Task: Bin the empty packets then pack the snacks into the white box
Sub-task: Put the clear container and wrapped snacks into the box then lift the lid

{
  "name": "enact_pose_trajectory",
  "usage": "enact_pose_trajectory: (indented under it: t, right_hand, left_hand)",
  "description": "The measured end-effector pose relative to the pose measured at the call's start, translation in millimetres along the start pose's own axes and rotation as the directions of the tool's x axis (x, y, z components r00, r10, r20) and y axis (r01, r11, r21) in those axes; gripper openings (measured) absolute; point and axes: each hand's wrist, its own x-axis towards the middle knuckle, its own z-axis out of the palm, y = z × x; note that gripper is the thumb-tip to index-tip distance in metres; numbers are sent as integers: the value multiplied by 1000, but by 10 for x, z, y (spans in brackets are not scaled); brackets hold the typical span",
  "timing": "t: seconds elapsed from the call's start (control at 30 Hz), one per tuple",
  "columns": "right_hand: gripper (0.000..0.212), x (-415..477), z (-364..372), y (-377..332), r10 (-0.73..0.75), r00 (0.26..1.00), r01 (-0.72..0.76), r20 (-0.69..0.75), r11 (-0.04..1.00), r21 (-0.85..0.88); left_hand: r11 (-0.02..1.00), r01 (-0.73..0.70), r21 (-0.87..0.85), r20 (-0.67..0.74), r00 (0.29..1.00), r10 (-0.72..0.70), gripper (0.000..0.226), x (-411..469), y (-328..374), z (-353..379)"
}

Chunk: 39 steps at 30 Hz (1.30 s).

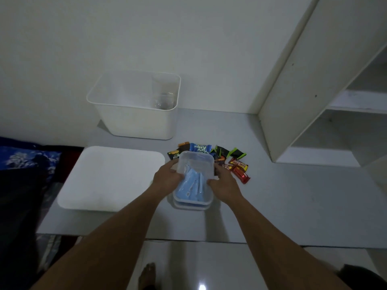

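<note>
It's dim in here, everything washed in a flat grey-blue cast, so the white wall (pixel 188 38) reads as dull grey. One small hot glare sits on the glossy floor tile (pixel 202 287) at the bottom edge, a lamp reflected from overhead. Shadows are soft: a faint one on the near side of the clear tub (pixel 194 160), another at the left foot of the white container (pixel 134 122). The dark bedding (pixel 21 195) on the left sinks almost to black. The centre is fairly sharp, with the snack wrappers (pixel 238 164) partly readable. Toward the edges things smear, and the shelf unit (pixel 293 91) leans and stretches with the wide lens.
</note>
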Motion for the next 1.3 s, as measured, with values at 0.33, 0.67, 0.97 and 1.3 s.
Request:
enact_pose_trajectory:
  t: [0.33,0.67,0.97,1.3]
  right_hand:
    - [77,33,-47,7,28,982,-75,188,965,250]
    - [76,-34,-583,-967,-66,985,28,161,974,226]
    - [71,104,-644,-2346,-199,957,154,210,966,209]
    - [59,956,34,-3482,-285,937,232,203,940,249]
  left_hand:
    - [982,-33,-184,167,984,64,55,-21,-20,-13]
    - [978,-10,-208,124,992,36,71,-275,821,-689]
    - [970,-92,-227,38,994,103,72,-196,1552,-1770]
    - [965,-105,-242,7,994,110,71,819,1799,-2964]
